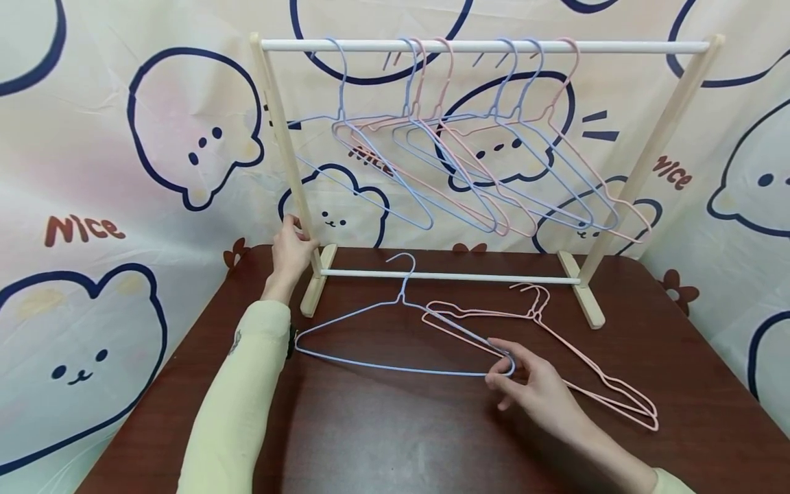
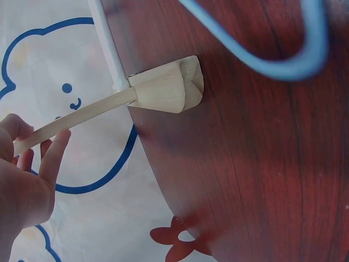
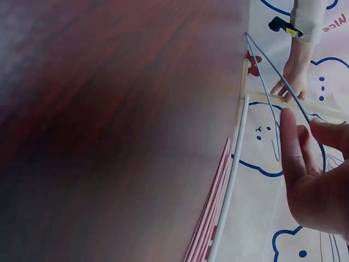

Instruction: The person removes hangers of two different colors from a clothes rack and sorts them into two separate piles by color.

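Note:
My left hand (image 1: 291, 250) grips the lower part of the rack's left wooden post (image 1: 282, 140), with thumb and fingers on either side of it in the left wrist view. A blue clothes hanger (image 1: 402, 291) is held by its right corner in my right hand (image 1: 543, 394), pinched between thumb and fingers. The right wrist view shows that hanger raised off the tabletop, its hook toward the rack. Beneath and right of it, several pink hangers (image 1: 534, 315) lie stacked on the table, partly covered by my right hand.
Blue and pink hangers (image 1: 494, 113) hang along the rack's white top rail (image 1: 481, 46). A lower white rail (image 1: 457, 276) joins the wooden feet (image 1: 581, 291) on the dark brown table (image 1: 382, 439). A cartoon-printed cloth (image 1: 154, 261) stands behind.

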Tool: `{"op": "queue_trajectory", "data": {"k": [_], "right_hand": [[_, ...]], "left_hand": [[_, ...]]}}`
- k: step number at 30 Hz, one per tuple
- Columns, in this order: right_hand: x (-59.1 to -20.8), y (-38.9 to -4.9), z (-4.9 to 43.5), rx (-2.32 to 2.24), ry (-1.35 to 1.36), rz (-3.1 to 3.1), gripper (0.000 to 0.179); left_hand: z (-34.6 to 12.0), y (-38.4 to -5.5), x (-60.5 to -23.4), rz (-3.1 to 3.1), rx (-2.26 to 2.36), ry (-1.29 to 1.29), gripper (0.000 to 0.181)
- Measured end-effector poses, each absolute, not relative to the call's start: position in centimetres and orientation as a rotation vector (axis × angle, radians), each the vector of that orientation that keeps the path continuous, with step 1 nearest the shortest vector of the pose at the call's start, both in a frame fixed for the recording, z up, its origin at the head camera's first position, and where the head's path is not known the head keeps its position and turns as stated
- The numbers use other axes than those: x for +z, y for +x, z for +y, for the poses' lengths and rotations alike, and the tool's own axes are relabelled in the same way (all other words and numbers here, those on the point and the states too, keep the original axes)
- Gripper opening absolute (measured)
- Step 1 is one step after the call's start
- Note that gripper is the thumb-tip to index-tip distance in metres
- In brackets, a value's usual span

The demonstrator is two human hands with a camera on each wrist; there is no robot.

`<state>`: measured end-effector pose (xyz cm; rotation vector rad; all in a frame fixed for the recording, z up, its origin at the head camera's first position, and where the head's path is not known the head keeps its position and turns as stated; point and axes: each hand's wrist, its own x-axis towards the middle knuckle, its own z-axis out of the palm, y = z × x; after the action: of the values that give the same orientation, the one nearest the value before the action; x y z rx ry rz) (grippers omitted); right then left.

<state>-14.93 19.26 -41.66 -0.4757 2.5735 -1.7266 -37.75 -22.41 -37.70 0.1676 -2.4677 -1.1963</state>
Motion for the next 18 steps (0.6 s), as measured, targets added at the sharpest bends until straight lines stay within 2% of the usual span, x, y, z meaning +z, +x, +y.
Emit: {"op": "queue_trajectory", "data": {"k": [8, 18], "right_hand": [[-42.4, -15.7, 18.1, -1.411, -0.506, 2.690, 0.053], [-42.5, -16.6, 17.2, -0.816, -0.405, 3.004, 0.045]], "left_hand": [[-22.5, -37.7, -37.7, -2.476, -1.174, 0.186, 0.038], [-22.4, -37.7, -37.6, -2.482, -1.173, 0.182, 0.039]]}}
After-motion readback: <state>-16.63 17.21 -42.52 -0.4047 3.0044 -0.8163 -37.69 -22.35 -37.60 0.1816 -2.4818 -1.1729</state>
